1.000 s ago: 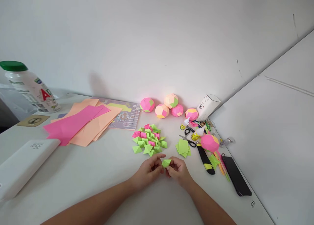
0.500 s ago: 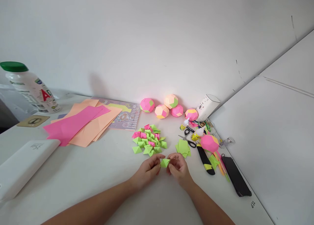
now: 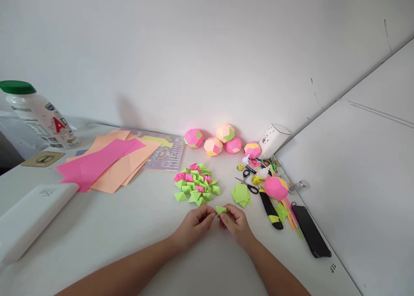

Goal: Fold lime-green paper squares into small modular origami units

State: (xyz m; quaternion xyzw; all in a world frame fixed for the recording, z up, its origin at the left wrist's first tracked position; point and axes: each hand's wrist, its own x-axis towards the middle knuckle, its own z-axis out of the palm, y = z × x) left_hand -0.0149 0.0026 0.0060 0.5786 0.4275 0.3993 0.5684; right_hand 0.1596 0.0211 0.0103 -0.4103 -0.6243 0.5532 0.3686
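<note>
A small folded green paper piece (image 3: 221, 210) is pinched between the thumb and fingers of my right hand (image 3: 235, 222). My left hand (image 3: 198, 220) is closed too, its thumb and fingertips meeting at the left corner of the same piece. Just beyond my hands lies a heap of folded green and pink paper pieces (image 3: 196, 186). A small stack of flat green paper slips (image 3: 241, 194) rests to the right of the heap, near my right hand.
Pink and orange sheets (image 3: 106, 162) lie at left over a notebook (image 3: 166, 154), near a white power bank (image 3: 35, 218) and bottle (image 3: 39, 115). Paper balls (image 3: 213, 146) line the wall. At right are scissors (image 3: 248, 182), glue bottles (image 3: 259, 175), a cutter (image 3: 271, 209) and a black phone-like slab (image 3: 311, 230).
The green paper piece has been turned between my fingers and now shows as a smaller triangle. My left fingertips have closed together at its corner. Everything else on the table stays put.
</note>
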